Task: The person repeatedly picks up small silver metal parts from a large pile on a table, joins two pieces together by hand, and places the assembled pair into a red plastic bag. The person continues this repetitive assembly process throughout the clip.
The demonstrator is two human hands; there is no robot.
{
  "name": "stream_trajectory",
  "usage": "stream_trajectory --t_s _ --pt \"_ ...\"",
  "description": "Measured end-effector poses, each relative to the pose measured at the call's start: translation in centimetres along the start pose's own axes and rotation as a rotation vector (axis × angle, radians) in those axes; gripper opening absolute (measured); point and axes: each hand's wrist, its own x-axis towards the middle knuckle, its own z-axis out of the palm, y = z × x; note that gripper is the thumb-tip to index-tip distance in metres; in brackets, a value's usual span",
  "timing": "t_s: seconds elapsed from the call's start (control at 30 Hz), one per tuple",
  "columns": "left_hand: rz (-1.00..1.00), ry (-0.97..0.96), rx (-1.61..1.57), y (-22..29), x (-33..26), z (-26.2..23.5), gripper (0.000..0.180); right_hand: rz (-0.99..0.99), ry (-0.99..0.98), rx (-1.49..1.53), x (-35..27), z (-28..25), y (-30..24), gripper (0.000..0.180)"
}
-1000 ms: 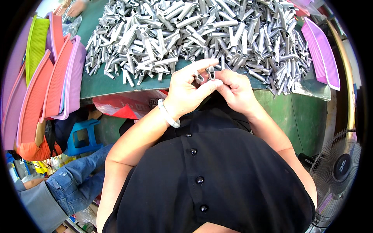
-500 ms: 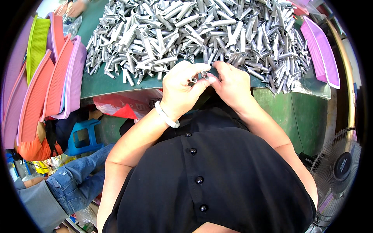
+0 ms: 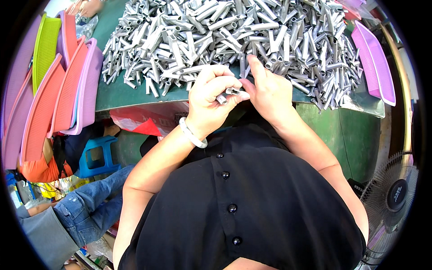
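My left hand (image 3: pixel 210 100) and my right hand (image 3: pixel 266 92) meet at the near edge of a green table (image 3: pixel 121 94). Between their fingertips they hold a small grey metal piece (image 3: pixel 228 94), pinched from both sides. My left wrist carries a pale bangle (image 3: pixel 192 133). Just beyond the hands lies a big heap of short grey metal tubes (image 3: pixel 225 36), spread over most of the table. My right index finger points up toward the heap's front edge.
Pink, orange and green plastic trays (image 3: pixel 67 90) lean in a stack at the left. A purple tray (image 3: pixel 373 63) sits at the table's right end. A fan (image 3: pixel 396 198) stands lower right. Another person in jeans (image 3: pixel 76 211) sits lower left by a blue stool (image 3: pixel 96 155).
Both hands have shifted slightly left and closer to the table edge, and the fingers have closed tighter around the small piece.
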Motion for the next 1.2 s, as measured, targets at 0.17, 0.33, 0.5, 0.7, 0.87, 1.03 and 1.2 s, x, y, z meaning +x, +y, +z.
stream_trajectory --t_s 0.17,0.33,0.5,0.7,0.87,1.03,1.2 --pt "0.004 -0.027 -0.015 -0.8 -0.3 -0.1 0.019 -0.009 -0.081 -0.008 0.6 -0.3 -0.2 0.031" --pt "-0.289 -0.034 -0.027 -0.2 -0.5 0.0 0.011 0.025 -0.102 0.082 0.6 -0.3 -0.1 0.03" --pt "-0.181 -0.11 0.175 -0.8 -0.2 0.0 0.042 0.229 -0.303 0.352 0.8 -1.7 0.0 0.035" --pt "0.025 -0.178 0.216 -2.3 0.2 0.0 0.038 0.383 -0.432 0.924 0.4 -2.1 0.9 0.033" --pt "-0.053 -0.02 0.07 -2.3 0.1 0.2 0.028 0.246 -0.205 0.66 -0.3 -1.7 1.0 0.027" --pt "0.016 -0.056 0.187 -0.9 0.1 -0.4 0.022 0.006 -0.217 0.058 -0.8 -1.0 0.5 0.017" --pt "0.019 -0.05 0.302 -0.1 0.5 -0.4 0.018 -0.043 -0.207 0.053 -1.1 -1.0 0.8 0.013"
